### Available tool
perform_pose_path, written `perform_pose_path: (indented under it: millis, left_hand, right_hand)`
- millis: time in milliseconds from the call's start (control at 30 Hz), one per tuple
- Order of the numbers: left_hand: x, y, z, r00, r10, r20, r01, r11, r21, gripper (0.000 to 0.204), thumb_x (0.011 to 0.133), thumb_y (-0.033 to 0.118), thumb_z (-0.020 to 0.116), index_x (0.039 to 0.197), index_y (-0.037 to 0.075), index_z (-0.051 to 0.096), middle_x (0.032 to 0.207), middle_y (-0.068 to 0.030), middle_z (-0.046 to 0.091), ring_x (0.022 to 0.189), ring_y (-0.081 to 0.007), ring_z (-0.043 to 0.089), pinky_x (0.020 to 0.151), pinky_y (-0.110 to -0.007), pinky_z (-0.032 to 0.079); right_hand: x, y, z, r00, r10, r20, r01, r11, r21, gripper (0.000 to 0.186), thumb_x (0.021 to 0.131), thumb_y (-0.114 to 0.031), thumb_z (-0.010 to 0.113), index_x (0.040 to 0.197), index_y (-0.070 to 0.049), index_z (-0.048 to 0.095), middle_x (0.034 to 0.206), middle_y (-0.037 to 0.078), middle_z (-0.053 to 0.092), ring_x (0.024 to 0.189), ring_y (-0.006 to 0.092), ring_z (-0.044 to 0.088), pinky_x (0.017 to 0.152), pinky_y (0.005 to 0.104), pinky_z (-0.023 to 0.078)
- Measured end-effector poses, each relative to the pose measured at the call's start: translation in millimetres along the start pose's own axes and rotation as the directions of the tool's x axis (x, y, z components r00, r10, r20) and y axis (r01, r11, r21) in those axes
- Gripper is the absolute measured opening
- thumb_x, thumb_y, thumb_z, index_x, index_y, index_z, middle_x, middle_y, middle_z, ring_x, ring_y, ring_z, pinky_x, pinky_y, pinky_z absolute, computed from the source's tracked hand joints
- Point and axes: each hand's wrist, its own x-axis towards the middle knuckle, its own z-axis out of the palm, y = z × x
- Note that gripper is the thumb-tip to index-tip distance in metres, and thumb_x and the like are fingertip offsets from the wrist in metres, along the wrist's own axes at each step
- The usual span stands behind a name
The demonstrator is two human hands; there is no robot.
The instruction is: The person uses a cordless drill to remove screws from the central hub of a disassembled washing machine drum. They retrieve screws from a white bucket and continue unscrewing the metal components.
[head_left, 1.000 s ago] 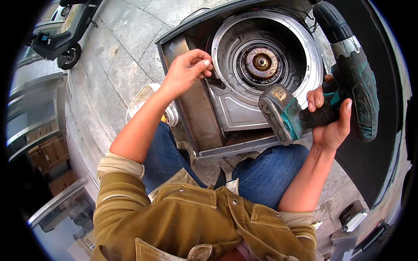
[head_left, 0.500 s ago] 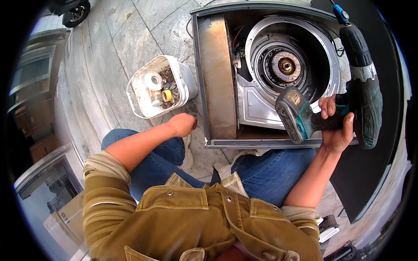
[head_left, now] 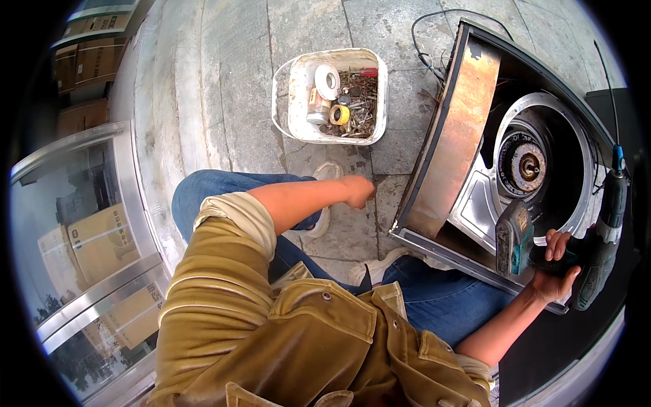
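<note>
Crouching over stone paving, a person in a tan jacket and blue jeans works beside an opened metal housing (head_left: pixel 451 136), and from the head camera, the only view I have, both arms come up from the lower edge.

I see the right hand (head_left: pixel 557 268) clamped round the grip of a green cordless drill (head_left: pixel 597 237). The battery (head_left: pixel 513 237) points toward the housing and the bit end rises toward the upper right, away from the work. The drill hangs just in front of the housing's lower rail, touching nothing I can make out.

The left hand (head_left: pixel 357 190) is closed in a loose fist low over the paving, near the housing's left corner and a white shoe (head_left: pixel 325 197). Whether it pinches a screw or is empty I cannot tell; the knuckles hide the fingertips. It sits well short of the white tub (head_left: pixel 291 88), which stands on the slabs farther out, filled with screws, rolls of tape and a small bottle.

Inside the housing a round silver fan shroud (head_left: pixel 576 122) rings a rusty motor hub (head_left: pixel 525 166), bare with no blade on it. A brown panel (head_left: pixel 461 129) forms the near wall, and black cables (head_left: pixel 434 30) trail over the top edge.

My reading: the casing is already open and the hub exposed, so the stripping looks well along. The shroud and motor remain seated inside. The drill is idle at this instant.

At far left, glass doors (head_left: pixel 88 224) reflect stacked cartons.
</note>
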Motion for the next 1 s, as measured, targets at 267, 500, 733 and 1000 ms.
perform_pose_path:
  millis: [267, 500, 733, 1000]
  left_hand:
    - [-107, -11, -190, 0.944, 0.050, -0.327, -0.059, 0.998, -0.018, 0.026, 0.081, 0.031, 0.075, 0.083, 0.007, 0.064, 0.079, -0.0106, 0.068, 0.078, -0.0309, 0.065, 0.070, -0.043, 0.048]
    - [-121, -74, -280, 0.577, -0.343, -0.741, 0.397, 0.911, -0.112, 0.034, 0.087, 0.041, 0.069, 0.089, 0.007, 0.069, 0.075, -0.0102, 0.067, 0.070, -0.0245, 0.064, 0.063, -0.041, 0.048]
    - [-76, -203, -286, 0.418, -0.194, -0.887, 0.309, 0.949, -0.062, 0.050, 0.092, 0.043, 0.063, 0.129, 0.009, 0.063, 0.137, -0.0155, 0.057, 0.131, -0.0292, 0.050, 0.110, -0.036, 0.038]
    - [-61, -190, -292, 0.876, -0.154, -0.456, 0.003, 0.950, -0.314, 0.036, 0.092, 0.036, 0.066, 0.107, 0.003, 0.068, 0.100, -0.0056, 0.068, 0.095, -0.0155, 0.059, 0.089, -0.034, 0.045]
  right_hand:
    - [-10, -7, -38, 0.949, -0.106, -0.297, 0.034, 0.971, -0.238, 0.077, 0.089, -0.040, 0.068, 0.148, -0.006, 0.033, 0.076, 0.000, 0.040, 0.069, 0.0122, 0.039, 0.081, 0.0330, 0.030]
    - [-30, -20, -36, 0.906, -0.052, -0.421, 0.023, 0.997, -0.073, 0.065, 0.089, -0.039, 0.068, 0.137, -0.003, 0.043, 0.077, 0.000, 0.038, 0.072, 0.0129, 0.036, 0.081, 0.0329, 0.029]
    - [-23, -30, 58, 0.798, -0.064, -0.599, 0.014, 0.996, -0.088, 0.073, 0.089, -0.040, 0.068, 0.145, -0.004, 0.037, 0.077, 0.000, 0.038, 0.072, 0.0128, 0.036, 0.082, 0.0327, 0.029]
    - [-21, -23, 77, 0.639, -0.097, -0.763, -0.025, 0.989, -0.146, 0.075, 0.090, -0.041, 0.066, 0.147, -0.005, 0.034, 0.078, 0.000, 0.038, 0.072, 0.0131, 0.036, 0.083, 0.0330, 0.030]
